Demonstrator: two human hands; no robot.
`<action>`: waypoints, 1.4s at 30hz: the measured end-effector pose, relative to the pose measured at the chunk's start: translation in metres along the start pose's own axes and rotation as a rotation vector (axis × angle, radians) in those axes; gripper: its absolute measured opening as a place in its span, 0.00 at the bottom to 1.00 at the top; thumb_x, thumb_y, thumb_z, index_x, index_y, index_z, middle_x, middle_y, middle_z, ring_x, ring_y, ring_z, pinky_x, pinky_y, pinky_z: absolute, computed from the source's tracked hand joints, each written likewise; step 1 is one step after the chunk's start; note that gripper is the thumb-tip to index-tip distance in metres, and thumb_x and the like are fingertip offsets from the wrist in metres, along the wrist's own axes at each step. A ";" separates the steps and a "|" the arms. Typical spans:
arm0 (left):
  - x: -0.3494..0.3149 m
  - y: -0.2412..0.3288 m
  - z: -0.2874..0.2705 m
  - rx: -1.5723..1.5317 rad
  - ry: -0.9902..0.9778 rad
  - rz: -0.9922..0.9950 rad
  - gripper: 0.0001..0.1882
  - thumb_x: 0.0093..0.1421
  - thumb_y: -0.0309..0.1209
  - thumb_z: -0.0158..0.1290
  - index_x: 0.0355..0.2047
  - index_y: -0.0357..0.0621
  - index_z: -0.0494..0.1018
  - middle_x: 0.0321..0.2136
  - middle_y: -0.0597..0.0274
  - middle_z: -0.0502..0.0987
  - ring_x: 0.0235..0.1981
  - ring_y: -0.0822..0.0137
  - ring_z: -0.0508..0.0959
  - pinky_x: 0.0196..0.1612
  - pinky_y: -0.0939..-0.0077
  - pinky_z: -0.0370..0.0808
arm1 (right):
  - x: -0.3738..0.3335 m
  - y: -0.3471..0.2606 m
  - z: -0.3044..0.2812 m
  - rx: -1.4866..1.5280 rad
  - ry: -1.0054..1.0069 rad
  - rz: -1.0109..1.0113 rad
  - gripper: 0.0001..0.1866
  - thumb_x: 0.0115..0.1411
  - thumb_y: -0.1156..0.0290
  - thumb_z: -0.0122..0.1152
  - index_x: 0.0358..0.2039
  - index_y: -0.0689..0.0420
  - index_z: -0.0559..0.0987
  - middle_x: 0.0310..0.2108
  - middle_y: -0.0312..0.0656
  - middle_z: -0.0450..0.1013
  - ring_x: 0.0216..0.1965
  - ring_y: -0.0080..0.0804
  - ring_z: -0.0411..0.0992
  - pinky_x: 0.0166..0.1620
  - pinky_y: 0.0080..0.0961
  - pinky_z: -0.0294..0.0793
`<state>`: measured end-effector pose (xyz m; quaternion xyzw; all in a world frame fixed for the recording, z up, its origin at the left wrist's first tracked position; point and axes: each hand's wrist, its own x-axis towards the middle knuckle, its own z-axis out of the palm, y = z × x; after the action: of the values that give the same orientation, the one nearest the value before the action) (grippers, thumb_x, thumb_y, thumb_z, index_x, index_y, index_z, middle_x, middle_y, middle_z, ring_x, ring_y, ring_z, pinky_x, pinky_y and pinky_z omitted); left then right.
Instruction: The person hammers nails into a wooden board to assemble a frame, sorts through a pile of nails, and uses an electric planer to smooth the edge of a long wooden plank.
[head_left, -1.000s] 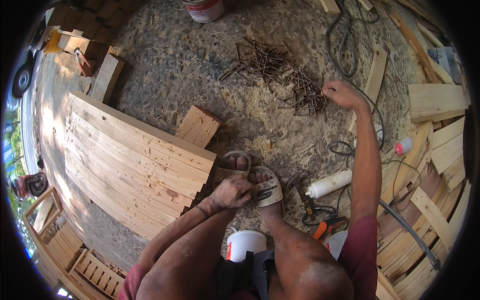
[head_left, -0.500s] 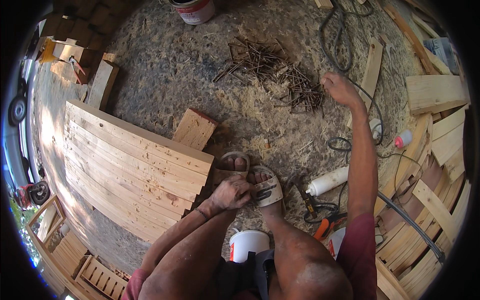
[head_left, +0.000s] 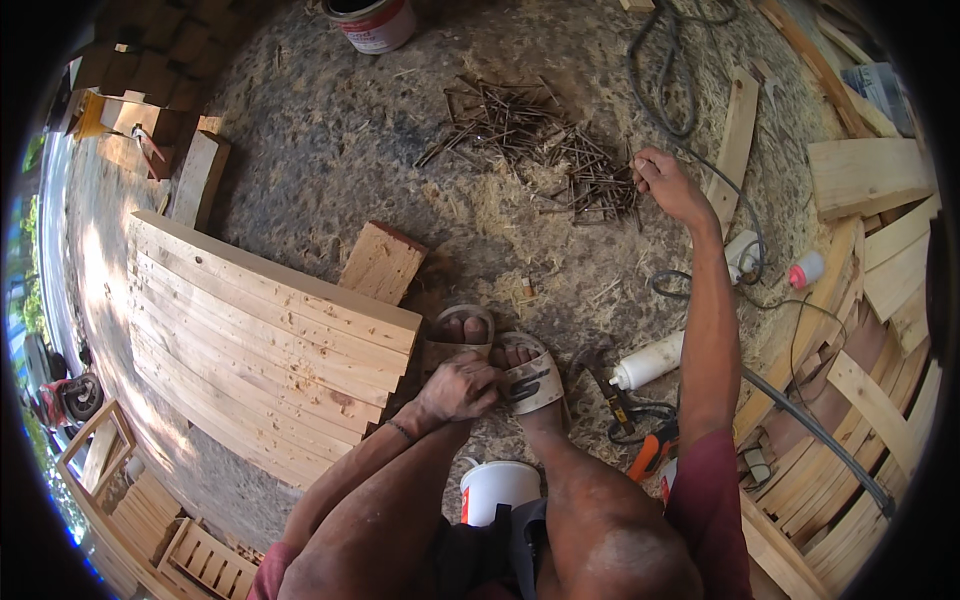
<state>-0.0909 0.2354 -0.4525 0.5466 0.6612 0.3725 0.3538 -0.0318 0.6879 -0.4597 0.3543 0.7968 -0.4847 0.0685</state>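
Long brown rusty nails point(head_left: 598, 172) lie in a loose, tangled heap on the sawdust-strewn ground. At the heap's right edge is my right hand point(head_left: 674, 184), its fingers curled in against the outermost nails; what is between the fingertips is too small to make out. My left hand point(head_left: 460, 388) is closed in front of my left knee, above the sandals point(head_left: 535, 386) on my feet. Whatever it may hold is hidden by the fingers. Close by on the left lies a panel of pale wooden boards point(head_left: 265, 335) set side by side, with small holes and shavings on top.
A wood block point(head_left: 382, 262) touches the panel's far edge. Right of my feet lie a hammer point(head_left: 612, 395), a white bottle point(head_left: 650, 362) and an orange-handled saw point(head_left: 652, 452). A white bucket point(head_left: 500, 490) stands between my legs. Cables point(head_left: 690, 110) and stacked planks point(head_left: 868, 180) line the right side.
My right hand stays at the heap's right edge, its fingers now more curled and drawn together. My left hand keeps its place. The whole view has shifted slightly.
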 end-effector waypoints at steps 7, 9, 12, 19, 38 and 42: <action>0.000 -0.001 0.003 -0.003 -0.006 -0.008 0.10 0.52 0.31 0.59 0.36 0.48 0.78 0.26 0.59 0.76 0.32 0.54 0.77 0.39 0.62 0.76 | -0.015 0.014 0.015 -0.055 0.045 -0.002 0.15 0.72 0.64 0.47 0.46 0.62 0.75 0.28 0.36 0.69 0.31 0.25 0.68 0.39 0.27 0.69; 0.000 -0.001 0.001 -0.001 -0.017 -0.016 0.10 0.52 0.31 0.58 0.36 0.48 0.78 0.26 0.59 0.76 0.32 0.54 0.77 0.40 0.63 0.76 | -0.024 0.015 0.027 -0.252 0.053 -0.090 0.15 0.73 0.62 0.46 0.48 0.61 0.74 0.29 0.34 0.67 0.30 0.23 0.64 0.39 0.26 0.68; 0.001 0.000 0.000 0.005 -0.017 -0.022 0.10 0.52 0.30 0.58 0.36 0.48 0.78 0.26 0.59 0.77 0.32 0.55 0.78 0.40 0.63 0.76 | -0.040 0.017 0.030 -0.036 0.133 -0.046 0.15 0.71 0.64 0.49 0.48 0.62 0.77 0.30 0.37 0.71 0.33 0.24 0.70 0.41 0.28 0.71; 0.002 0.001 0.001 0.015 -0.033 -0.019 0.10 0.52 0.30 0.58 0.36 0.49 0.79 0.26 0.61 0.78 0.31 0.55 0.78 0.40 0.63 0.76 | -0.080 0.049 0.032 1.174 0.297 0.029 0.12 0.69 0.72 0.53 0.50 0.59 0.74 0.35 0.35 0.72 0.37 0.24 0.70 0.45 0.25 0.73; 0.004 0.008 -0.002 0.054 -0.053 -0.036 0.10 0.51 0.30 0.58 0.36 0.48 0.78 0.26 0.58 0.78 0.34 0.52 0.77 0.41 0.62 0.76 | -0.061 0.026 0.088 0.559 0.412 0.238 0.14 0.58 0.59 0.61 0.30 0.59 0.78 0.23 0.36 0.71 0.25 0.28 0.71 0.32 0.31 0.72; 0.006 0.010 -0.004 0.031 -0.072 -0.036 0.10 0.52 0.30 0.57 0.36 0.47 0.78 0.27 0.56 0.78 0.35 0.52 0.77 0.41 0.62 0.76 | -0.088 0.040 0.081 1.202 0.304 0.083 0.08 0.59 0.69 0.53 0.37 0.58 0.74 0.28 0.35 0.71 0.26 0.24 0.69 0.31 0.27 0.71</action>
<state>-0.0909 0.2419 -0.4425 0.5533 0.6634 0.3360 0.3754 0.0396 0.5893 -0.4911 0.4266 0.3709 -0.7897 -0.2383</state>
